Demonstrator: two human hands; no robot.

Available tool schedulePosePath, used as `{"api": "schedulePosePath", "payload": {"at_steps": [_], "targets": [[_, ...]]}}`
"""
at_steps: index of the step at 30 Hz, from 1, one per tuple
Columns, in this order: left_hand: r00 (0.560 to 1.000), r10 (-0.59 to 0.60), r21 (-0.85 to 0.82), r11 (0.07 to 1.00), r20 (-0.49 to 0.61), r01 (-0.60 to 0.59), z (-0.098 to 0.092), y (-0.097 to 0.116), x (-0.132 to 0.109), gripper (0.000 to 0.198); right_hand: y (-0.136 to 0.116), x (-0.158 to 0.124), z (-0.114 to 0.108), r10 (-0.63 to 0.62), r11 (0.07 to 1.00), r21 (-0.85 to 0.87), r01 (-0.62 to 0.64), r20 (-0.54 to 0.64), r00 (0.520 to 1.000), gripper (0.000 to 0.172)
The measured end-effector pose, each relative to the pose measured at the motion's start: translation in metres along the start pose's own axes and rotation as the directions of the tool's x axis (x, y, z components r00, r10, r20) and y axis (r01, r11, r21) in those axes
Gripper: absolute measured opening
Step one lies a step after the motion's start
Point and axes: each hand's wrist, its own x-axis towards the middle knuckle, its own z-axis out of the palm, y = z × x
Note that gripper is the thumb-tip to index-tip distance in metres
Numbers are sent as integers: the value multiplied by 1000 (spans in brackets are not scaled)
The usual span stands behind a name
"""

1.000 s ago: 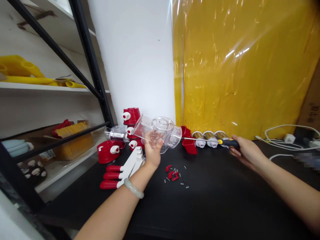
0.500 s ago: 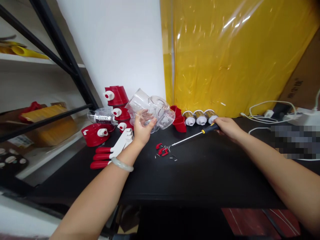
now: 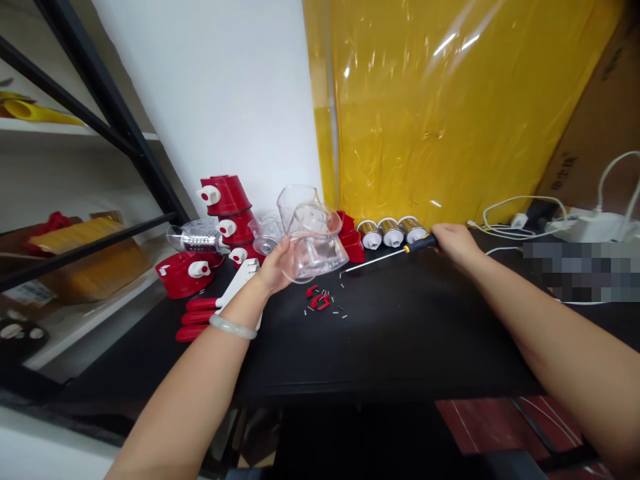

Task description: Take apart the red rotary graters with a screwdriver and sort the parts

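Observation:
My left hand (image 3: 277,267) grips a clear plastic housing (image 3: 317,250) with a wide round opening, held above the table. My right hand (image 3: 456,241) is wrapped round the black and yellow handle of a screwdriver (image 3: 375,261). Its long shaft points left, and a tiny screw-like piece shows at the tip; I cannot tell if it clings there. Below the housing lie small red plastic parts (image 3: 320,301) among several loose screws (image 3: 344,316). Another clear part (image 3: 265,233) stands behind my left hand.
Stacked red bases (image 3: 227,195) with white knobs stand at the back left, near a separate red base (image 3: 181,277). Red-handled white pieces (image 3: 200,319) lie by my left forearm. Three metal drums (image 3: 391,233) line the yellow sheeting. White cables (image 3: 520,230) run along the right.
The clear housing has been turned and lowered toward me, its opening now facing differently. The screwdriver tip has lifted off the pile of screws. The view has shifted slightly.

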Motion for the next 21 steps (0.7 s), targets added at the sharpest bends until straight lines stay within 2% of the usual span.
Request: {"api": "schedulePosePath", "payload": {"at_steps": [5, 9, 14, 19, 21], "targets": [[979, -168, 67, 985, 117, 161, -14, 3, -4, 68, 2, 5, -7, -22, 1000, 0, 22, -71, 997, 33], [957, -238, 123, 968, 166, 220, -22, -4, -5, 75, -3, 3, -8, -45, 999, 16, 47, -82, 996, 33], [948, -264, 185, 955, 178, 231, -23, -10, -7, 75, -6, 2, -6, -42, 998, 53, 46, -69, 997, 29], [988, -139, 225, 967, 72, 120, -17, -13, -8, 70, -8, 1, -3, -37, 996, 77, 41, -48, 998, 30], [969, -214, 206, 961, 125, 186, -11, -10, -8, 76, -9, -1, -3, -40, 996, 79, 43, -41, 998, 30]]}}
